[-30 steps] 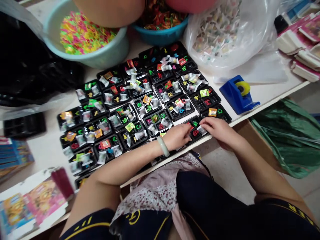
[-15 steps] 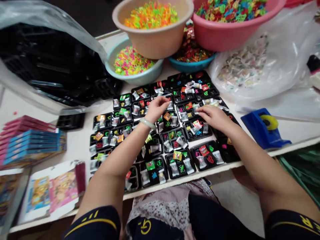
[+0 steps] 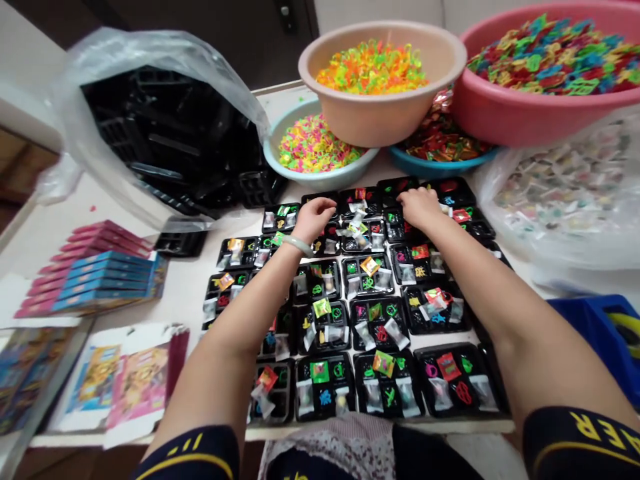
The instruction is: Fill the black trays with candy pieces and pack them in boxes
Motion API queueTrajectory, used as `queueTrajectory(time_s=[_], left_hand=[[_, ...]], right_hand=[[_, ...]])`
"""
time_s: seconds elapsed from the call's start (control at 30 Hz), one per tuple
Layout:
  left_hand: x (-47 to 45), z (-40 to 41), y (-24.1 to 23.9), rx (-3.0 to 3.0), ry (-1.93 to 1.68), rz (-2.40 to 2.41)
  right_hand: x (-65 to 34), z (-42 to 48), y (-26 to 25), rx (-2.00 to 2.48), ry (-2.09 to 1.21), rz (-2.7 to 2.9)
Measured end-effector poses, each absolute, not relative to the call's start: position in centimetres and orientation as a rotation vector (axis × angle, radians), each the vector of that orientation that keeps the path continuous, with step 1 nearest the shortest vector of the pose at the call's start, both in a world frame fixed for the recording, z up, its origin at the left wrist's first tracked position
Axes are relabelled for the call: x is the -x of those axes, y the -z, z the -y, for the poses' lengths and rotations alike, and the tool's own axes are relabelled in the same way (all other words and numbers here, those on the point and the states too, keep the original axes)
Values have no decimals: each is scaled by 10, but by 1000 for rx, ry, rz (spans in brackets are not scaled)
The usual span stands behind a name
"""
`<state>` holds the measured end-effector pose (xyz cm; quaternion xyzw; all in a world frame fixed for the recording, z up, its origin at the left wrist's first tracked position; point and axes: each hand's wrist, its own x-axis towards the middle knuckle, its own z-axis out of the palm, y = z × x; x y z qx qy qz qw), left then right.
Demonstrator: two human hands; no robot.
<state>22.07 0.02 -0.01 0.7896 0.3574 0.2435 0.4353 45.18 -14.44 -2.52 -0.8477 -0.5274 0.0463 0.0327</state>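
Rows of black compartment trays [image 3: 367, 275] cover the table, holding small plastic shapes and wrapped packets. My left hand [image 3: 316, 220], with a pale bangle [image 3: 298, 245] at the wrist, hovers over the back left-middle trays, its thumb and fingers pinched together. Whatever they hold, if anything, is too small to name. Further right, my right hand [image 3: 419, 205] reaches down onto a back-row tray, fingers bent and closed at its compartments; its fingertips are partly hidden. White packets [image 3: 358, 227] lie heaped on a tray between the hands.
Behind the trays stand a peach basin [image 3: 383, 113], a light blue basin [image 3: 320, 175], a blue basin [image 3: 445, 165] and a pink basin [image 3: 540, 117]. Clear bags [image 3: 560, 227] flank them. Stacked boxes [image 3: 107, 280] are left; a blue tape dispenser [image 3: 590, 333] sits right.
My right hand has moved further back, from a middle-row tray to a back one. My left hand has shifted slightly left over the trays. The camera view has shifted too.
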Motion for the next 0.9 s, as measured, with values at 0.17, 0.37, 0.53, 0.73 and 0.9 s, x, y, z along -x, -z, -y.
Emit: queueTrajectory(time_s=[0.17, 0.37, 0.53, 0.73, 0.9], left_hand=[[-237, -10, 10, -2142, -390, -876], [-257, -7, 12, -2343, -257, -849], [-271, -7, 13, -2647, -227, -801], [-279, 1, 18, -2795, -136, -763], [-274, 2, 23, -2621, -199, -818]], right_hand=[[-450, 157, 29, 2595, -128, 1700], [-445, 167, 23, 2526, -68, 1762], [-411, 140, 12, 2393, -125, 1668], [-368, 111, 16, 2441, -156, 1678], [-375, 109, 33, 2280, -440, 1328]])
